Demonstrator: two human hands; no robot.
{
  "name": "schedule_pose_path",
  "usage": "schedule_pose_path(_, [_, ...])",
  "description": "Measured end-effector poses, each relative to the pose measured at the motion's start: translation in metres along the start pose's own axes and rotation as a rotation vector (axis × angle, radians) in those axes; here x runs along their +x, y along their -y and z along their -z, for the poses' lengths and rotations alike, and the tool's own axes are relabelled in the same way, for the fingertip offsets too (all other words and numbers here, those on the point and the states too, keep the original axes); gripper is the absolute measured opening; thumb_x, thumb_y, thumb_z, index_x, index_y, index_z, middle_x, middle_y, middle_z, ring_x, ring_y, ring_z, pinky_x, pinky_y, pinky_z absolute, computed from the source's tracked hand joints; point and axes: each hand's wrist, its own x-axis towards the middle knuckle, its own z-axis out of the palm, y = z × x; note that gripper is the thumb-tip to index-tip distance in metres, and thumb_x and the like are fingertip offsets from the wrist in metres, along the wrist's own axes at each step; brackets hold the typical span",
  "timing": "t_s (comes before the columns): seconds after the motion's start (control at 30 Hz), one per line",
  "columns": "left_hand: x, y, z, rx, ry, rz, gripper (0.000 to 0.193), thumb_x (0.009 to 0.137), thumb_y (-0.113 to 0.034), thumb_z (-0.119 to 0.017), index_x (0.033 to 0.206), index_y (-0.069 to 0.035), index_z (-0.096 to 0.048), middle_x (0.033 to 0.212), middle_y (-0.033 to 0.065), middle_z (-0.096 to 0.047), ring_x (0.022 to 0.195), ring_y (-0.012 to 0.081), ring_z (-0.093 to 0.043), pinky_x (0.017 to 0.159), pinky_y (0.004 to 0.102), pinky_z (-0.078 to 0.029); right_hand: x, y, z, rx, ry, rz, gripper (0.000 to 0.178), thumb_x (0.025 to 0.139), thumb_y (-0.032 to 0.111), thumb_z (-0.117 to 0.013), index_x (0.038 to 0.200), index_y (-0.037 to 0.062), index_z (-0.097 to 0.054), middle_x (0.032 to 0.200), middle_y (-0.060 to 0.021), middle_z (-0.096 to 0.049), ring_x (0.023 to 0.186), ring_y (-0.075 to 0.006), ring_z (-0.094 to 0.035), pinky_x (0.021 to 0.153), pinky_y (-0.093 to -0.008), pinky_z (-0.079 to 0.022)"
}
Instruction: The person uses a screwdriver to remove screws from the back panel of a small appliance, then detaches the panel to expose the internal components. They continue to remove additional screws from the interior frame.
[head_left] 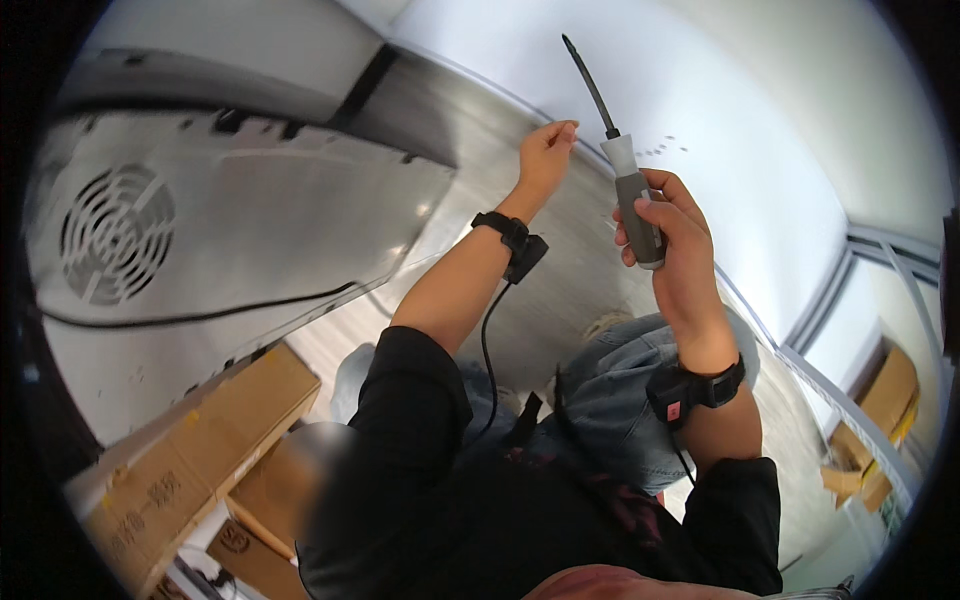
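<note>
My right hand (pixel 682 235) is wrapped round the grey handle of a screwdriver (pixel 629 190), its dark shaft pointing up and slightly left. Farther left, my left hand (pixel 546 160) is raised with thumb and fingertips pinched together; whatever may be between them is too small to make out. The two hands are apart. Left of my left forearm stands a large metal panel (pixel 270 205) with a round slotted vent (pixel 118 234) and small clips or tabs along its edges. Neither hand touches the panel.
A black cable (pixel 200 322) runs across the metal panel. Cardboard boxes (pixel 190 450) stand at the lower left, with more cardboard (pixel 880 410) at the far right beside a metal frame (pixel 850 400). A white wall panel (pixel 740 130) rises ahead. Wrist straps with a hanging cable (pixel 487 350) are on my arms.
</note>
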Motion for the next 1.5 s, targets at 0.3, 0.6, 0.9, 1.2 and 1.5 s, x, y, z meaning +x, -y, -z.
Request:
schedule_pose_path(0.3, [-0.074,-0.131,0.140,-0.611,-0.093,0.247,0.032,0.101,-0.020,-0.032,0.123,-0.002,-0.046,0.107,0.0122,-0.061,0.091,0.0223,-0.064,0.076,0.0309,-0.056,0.024,-0.047,-0.067,-0.306,0.254,-0.131,0.037,0.082,0.019,-0.054,0.115,0.0022,-0.048,0.083,-0.0076,-0.057,0.064,-0.0113,-0.054,0.050,-0.0243,-0.041])
schedule_pose_path(0.6, [-0.068,-0.093,0.158,-0.579,-0.195,0.371,0.026,0.100,-0.019,-0.036,0.119,-0.007,-0.049,0.102,0.0090,-0.062,0.084,0.0207,-0.064,0.072,0.0294,-0.056,0.037,-0.079,-0.083,-0.305,0.251,-0.272,0.037,0.086,0.023,-0.053,0.118,0.0044,-0.050,0.087,-0.0076,-0.059,0.063,-0.0113,-0.056,0.048,-0.0236,-0.040])
schedule_pose_path(0.9, [-0.065,-0.085,0.165,-0.641,-0.267,0.360,0.025,0.098,-0.017,-0.044,0.120,-0.007,-0.049,0.101,0.0107,-0.062,0.076,0.0210,-0.066,0.065,0.0313,-0.057,0.043,-0.086,-0.081,-0.370,0.222,-0.253,0.039,0.090,0.029,-0.053,0.121,0.0072,-0.057,0.086,-0.0021,-0.060,0.063,-0.0096,-0.056,0.048,-0.0224,-0.037])
schedule_pose_path(1.2, [-0.063,-0.087,0.163,-0.580,-0.306,0.365,0.027,0.096,-0.019,-0.048,0.119,-0.006,-0.051,0.094,0.0099,-0.063,0.075,0.0204,-0.066,0.062,0.0311,-0.057,0.048,-0.089,-0.079,-0.315,0.245,-0.303,0.038,0.091,0.029,-0.050,0.122,0.0076,-0.056,0.085,-0.0017,-0.060,0.061,-0.0090,-0.054,0.050,-0.0220,-0.036])
schedule_pose_path(1.5, [-0.061,-0.085,0.165,-0.588,-0.317,0.364,0.023,0.095,-0.020,-0.051,0.114,-0.006,-0.054,0.092,0.0091,-0.064,0.073,0.0196,-0.065,0.059,0.0277,-0.056,0.055,-0.091,-0.075,-0.161,0.296,-0.416,0.036,0.094,0.028,-0.046,0.122,0.0049,-0.053,0.081,-0.0029,-0.059,0.058,-0.0085,-0.052,0.046,-0.0215,-0.035])
